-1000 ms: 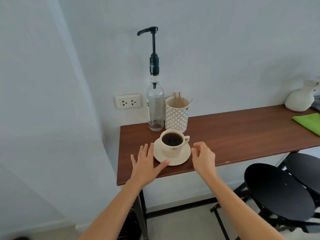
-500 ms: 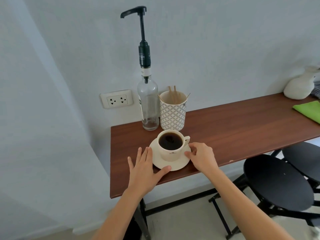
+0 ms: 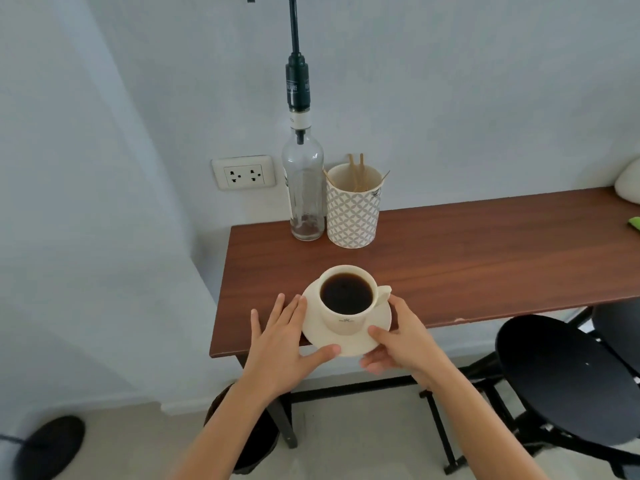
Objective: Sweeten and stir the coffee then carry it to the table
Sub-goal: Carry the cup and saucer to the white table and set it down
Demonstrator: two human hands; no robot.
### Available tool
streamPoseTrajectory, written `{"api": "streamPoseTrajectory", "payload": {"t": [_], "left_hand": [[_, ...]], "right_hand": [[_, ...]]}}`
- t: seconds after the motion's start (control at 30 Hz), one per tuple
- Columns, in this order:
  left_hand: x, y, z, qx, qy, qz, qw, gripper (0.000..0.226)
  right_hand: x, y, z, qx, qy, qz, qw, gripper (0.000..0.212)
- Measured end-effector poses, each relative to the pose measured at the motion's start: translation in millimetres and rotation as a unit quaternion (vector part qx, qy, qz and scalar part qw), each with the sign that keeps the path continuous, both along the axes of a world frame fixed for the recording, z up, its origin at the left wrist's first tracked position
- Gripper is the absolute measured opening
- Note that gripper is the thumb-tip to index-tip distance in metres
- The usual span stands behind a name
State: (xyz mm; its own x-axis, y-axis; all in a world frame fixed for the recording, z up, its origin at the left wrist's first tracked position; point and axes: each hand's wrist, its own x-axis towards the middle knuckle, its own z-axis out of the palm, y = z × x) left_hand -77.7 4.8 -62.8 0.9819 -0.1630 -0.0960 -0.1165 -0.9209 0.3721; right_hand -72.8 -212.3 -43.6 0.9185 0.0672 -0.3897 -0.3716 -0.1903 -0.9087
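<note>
Right hand (image 3: 407, 336) gripping saucer (image 3: 353, 341) rim, thumb on top, fingers curled underneath. Left hand (image 3: 284, 336) spread flat, thumb touching saucer's near edge. Cup of black coffee (image 3: 346, 296) on saucer, between both thumbs, over shelf (image 3: 450, 258) front edge.

The pump bottle's (image 3: 303, 188) spout was cut off at the top edge. The right hand's (image 3: 403, 336) fingertips were hidden beneath the saucer (image 3: 349, 342).
</note>
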Motion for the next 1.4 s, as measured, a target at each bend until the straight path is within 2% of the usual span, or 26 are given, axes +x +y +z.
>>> {"api": "streamPoseTrajectory", "payload": {"t": [0.07, 0.17, 0.53, 0.67, 0.77, 0.83, 1.0, 1.13, 1.27, 1.4], "left_hand": [[-11, -5, 3, 0.006, 0.009, 0.011, 1.0, 0.114], [-27, -14, 4, -0.001, 0.005, 0.028, 1.0, 0.111], [-98, -38, -5, -0.149, -0.037, 0.163, 0.975, 0.087], [-128, -33, 4, -0.317, -0.032, 0.2, 0.927, 0.06], [-153, -19, 2, -0.433, -0.023, 0.235, 0.87, 0.063], [-172, -7, 5, -0.476, -0.033, 0.258, 0.84, 0.062], [-231, 29, 11, -0.509, -0.069, 0.318, 0.797, 0.069], [-293, 61, 15, -0.504, -0.109, 0.358, 0.778, 0.067], [-371, 95, 16, -0.489, -0.14, 0.404, 0.761, 0.074], [-462, 128, 19, -0.472, -0.184, 0.445, 0.738, 0.066]], "right_hand": [[-5, -6, -5, 0.076, 0.007, -0.001, 0.997, 0.055], [-13, -14, -13, 0.13, 0.018, -0.008, 0.991, 0.063], [-42, -20, -18, 0.158, 0.04, 0.054, 0.985, 0.068], [-51, -7, -14, 0.151, 0.042, 0.099, 0.983, 0.069], [-62, 9, -7, 0.149, 0.042, 0.143, 0.978, 0.068], [-71, 23, -2, 0.143, 0.039, 0.176, 0.973, 0.068], [-104, 73, 9, 0.139, 0.029, 0.265, 0.954, 0.065], [-141, 121, 13, 0.15, 0.049, 0.324, 0.933, 0.065], [-198, 176, 13, 0.141, 0.057, 0.388, 0.909, 0.068], [-270, 233, 10, 0.141, 0.062, 0.448, 0.881, 0.065]]}}
